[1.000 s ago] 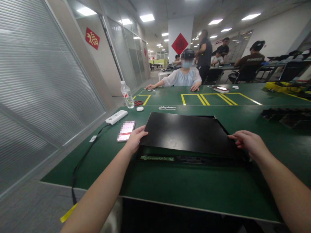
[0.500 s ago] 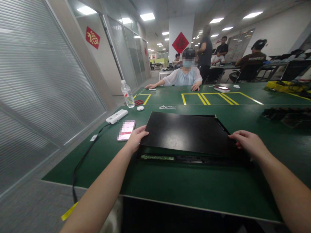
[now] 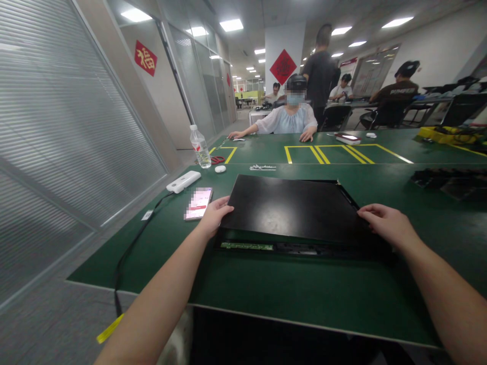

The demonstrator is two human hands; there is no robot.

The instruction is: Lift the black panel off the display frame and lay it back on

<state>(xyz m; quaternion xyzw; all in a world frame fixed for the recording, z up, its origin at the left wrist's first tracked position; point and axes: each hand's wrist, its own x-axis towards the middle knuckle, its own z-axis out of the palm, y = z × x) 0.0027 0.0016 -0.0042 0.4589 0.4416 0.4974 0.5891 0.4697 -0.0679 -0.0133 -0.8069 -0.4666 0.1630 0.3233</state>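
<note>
A thin, glossy black panel (image 3: 289,208), like a flat screen, lies slightly tilted in front of me. Its near edge is raised off a black frame (image 3: 297,249) beneath it, where a strip of green circuit board (image 3: 246,247) shows. My left hand (image 3: 215,218) grips the panel's left edge, thumb on top and the other fingers partly hidden below. At the right edge, my right hand (image 3: 384,223) pinches the panel near the frame's right side; some of its fingers are hidden. Most of the frame is covered by the panel.
On the green table (image 3: 304,289), a phone (image 3: 198,204), white power bank (image 3: 184,181) with black strap, earbud case (image 3: 220,169), water bottle (image 3: 200,147) and red-handled scissors (image 3: 217,160) lie leftward. Dark parts (image 3: 449,183) lie right. A masked person (image 3: 291,119) sits opposite.
Both hands and the panel stay almost where they were. In the background, the standing person has shifted and turned.
</note>
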